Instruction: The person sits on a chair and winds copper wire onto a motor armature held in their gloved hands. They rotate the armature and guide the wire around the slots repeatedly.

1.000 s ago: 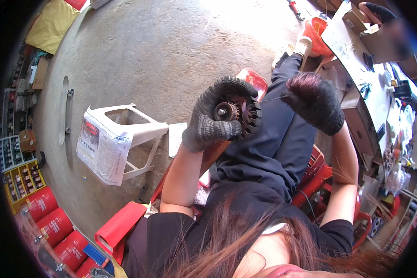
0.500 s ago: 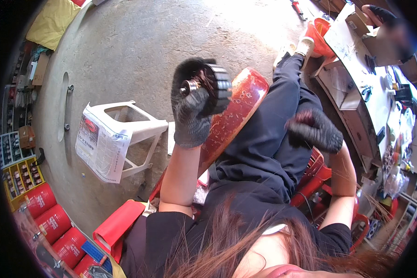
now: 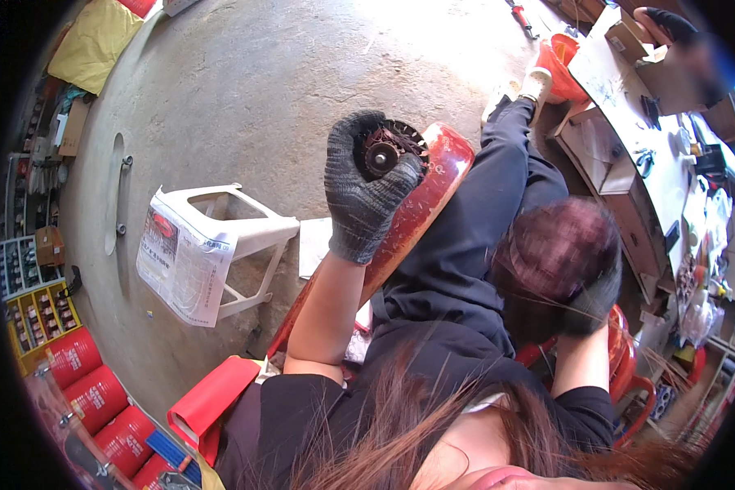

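Note:
My left hand [image 3: 358, 200], in a dark grey knit glove, wraps round a motor rotor [image 3: 382, 157]. Its round end, with a shaft tip at the centre, faces up, and reddish-brown windings show round it. Just beneath lies a long red wooden board [image 3: 420, 192] with a worn surface, running beside my legs. On the right, above my thigh, is my right hand [image 3: 592, 302], also gloved. Motion smears a dark reddish shape [image 3: 567, 245] at that hand; its fingers and anything in them cannot be made out.
Left of the board stands a white plastic stool [image 3: 253, 224] with a printed sheet [image 3: 184, 269] over it. Red cylindrical containers [image 3: 90, 392] line the lower left. A cluttered workbench [image 3: 629, 180] runs along the right, with a co-worker's arm [image 3: 668, 26] at its far end.
The rotor has turned from side-on to end-up as my left hand shifted slightly right. My right hand has swung down and toward me, blurring.

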`<state>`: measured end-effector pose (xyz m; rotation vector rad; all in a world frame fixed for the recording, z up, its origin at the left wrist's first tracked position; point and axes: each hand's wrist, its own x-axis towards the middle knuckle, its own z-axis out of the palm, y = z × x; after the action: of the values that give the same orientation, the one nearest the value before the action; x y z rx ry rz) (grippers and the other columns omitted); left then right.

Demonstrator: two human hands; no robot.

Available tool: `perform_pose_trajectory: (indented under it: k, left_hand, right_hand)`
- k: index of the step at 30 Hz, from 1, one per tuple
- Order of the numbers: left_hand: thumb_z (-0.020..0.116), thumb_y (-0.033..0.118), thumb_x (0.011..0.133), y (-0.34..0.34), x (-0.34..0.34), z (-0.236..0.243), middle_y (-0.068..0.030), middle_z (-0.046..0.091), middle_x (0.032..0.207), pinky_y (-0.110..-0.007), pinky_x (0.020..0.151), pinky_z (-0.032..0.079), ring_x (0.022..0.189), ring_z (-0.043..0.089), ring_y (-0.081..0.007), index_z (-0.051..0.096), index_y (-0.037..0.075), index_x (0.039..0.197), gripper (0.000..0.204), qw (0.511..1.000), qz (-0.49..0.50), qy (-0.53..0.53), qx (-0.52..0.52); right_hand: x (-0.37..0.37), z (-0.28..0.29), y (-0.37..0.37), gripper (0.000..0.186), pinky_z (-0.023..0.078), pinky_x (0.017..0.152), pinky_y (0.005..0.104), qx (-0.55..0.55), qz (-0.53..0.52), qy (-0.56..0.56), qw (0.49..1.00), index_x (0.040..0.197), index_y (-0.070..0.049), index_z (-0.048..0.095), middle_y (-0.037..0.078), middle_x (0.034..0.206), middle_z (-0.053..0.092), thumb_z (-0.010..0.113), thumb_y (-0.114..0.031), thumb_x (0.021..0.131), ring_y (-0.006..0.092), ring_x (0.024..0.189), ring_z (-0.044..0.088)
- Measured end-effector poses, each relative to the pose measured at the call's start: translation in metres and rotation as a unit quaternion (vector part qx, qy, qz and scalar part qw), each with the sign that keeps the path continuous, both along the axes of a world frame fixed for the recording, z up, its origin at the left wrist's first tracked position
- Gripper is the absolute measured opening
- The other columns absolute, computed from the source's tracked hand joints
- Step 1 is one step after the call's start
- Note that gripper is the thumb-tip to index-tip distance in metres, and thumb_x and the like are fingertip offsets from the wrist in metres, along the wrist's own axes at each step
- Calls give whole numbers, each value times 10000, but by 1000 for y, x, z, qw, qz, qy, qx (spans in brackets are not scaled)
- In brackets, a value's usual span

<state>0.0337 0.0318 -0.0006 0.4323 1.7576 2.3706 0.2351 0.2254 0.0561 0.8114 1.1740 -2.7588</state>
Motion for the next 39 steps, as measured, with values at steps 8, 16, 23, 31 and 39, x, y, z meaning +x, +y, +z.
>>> perform_pose_trajectory:
  k: [8, 16, 23, 31, 39]
  left_hand:
    - [707, -37, 703, 0, 5, 2, -82, 606, 977, -317, 803, 534, 900, 604, -171, 491, 27, 1147, 498, 985, -92, 122, -79]
    - [732, 18, 670, -8, 7, 7, -90, 605, 1009, -325, 820, 525, 914, 617, -175, 473, 7, 1185, 577, 976, -210, 14, 54]
    - [719, 182, 737, -8, 4, 19, -83, 599, 1050, -292, 820, 523, 945, 601, -154, 492, -6, 1181, 533, 979, -153, -47, 129]
    - [693, 59, 726, -3, 4, 11, -88, 602, 1010, -312, 815, 524, 922, 607, -162, 482, 23, 1186, 508, 996, -82, 43, 6]
    - [723, 40, 596, 4, 5, 5, -95, 560, 978, -335, 820, 474, 896, 561, -234, 525, 36, 1090, 532, 965, -92, 218, -112]
  right_hand:
    - [-147, 18, 19, 370, 405, 1030, 404, 39, -128, 467, 874, 1203, -14, 551, 146, 1201, 594, 397, -270, 985, 269, 1138, 559]
    - [-162, 8, 24, 360, 497, 768, 328, 723, 138, 319, 597, 1114, -6, 553, 95, 865, 603, 668, -17, 772, 214, 812, 620]
    - [-126, 12, 22, 299, 470, 641, 365, 675, 369, 266, 581, 913, -46, 602, 78, 748, 554, 755, -225, 728, 293, 696, 556]
    - [-95, 2, 9, 180, 504, 742, 368, 510, 376, 370, 679, 898, -5, 631, 155, 907, 640, 712, -131, 798, 328, 834, 620]
    - [-78, 6, 15, 276, 468, 879, 362, 301, 139, 273, 903, 1125, -15, 556, 106, 1034, 616, 544, -205, 925, 238, 963, 602]
